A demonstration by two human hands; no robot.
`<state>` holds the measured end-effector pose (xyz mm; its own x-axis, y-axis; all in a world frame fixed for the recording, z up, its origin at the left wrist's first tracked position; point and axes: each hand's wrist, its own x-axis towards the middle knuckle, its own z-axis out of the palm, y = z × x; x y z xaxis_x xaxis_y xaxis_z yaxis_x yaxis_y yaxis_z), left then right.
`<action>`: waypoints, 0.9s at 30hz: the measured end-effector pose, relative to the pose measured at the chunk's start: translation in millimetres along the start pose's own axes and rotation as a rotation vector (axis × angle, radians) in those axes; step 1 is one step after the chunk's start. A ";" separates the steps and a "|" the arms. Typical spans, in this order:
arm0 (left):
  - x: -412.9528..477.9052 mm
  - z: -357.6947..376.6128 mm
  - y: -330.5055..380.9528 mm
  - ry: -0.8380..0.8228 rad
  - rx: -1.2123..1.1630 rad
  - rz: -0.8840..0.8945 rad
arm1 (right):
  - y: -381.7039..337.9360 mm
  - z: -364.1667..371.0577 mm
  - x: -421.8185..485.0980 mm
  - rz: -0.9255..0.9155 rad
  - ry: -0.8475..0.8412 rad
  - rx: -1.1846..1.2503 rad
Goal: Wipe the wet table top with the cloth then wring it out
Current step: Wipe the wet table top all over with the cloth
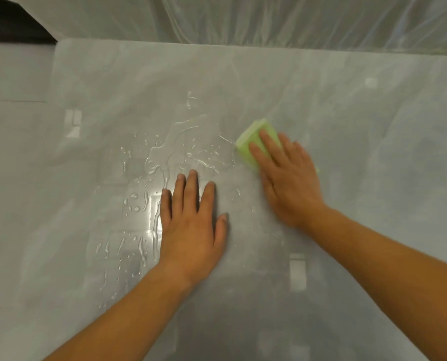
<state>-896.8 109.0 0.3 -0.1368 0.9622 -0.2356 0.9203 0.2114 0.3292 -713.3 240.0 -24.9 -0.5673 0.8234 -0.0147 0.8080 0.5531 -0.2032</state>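
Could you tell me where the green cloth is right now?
The green cloth lies flat under the right hand, right of centre, at the water puddle's right edge.

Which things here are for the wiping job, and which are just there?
For the job:
- green cloth, flat under the right hand
- spilled water
- table top
- left hand, flat on the table

Just there:
- clear plastic sheet behind the table
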 end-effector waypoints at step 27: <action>-123.5 20.8 0.3 -0.040 -0.003 0.027 | -56.2 11.5 -170.5 0.001 -0.009 0.001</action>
<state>-872.0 -13.4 10.5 -0.0966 0.9599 -0.2632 0.9222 0.1858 0.3392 -663.8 67.0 -22.2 -0.5678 0.8228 -0.0240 0.8085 0.5520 -0.2040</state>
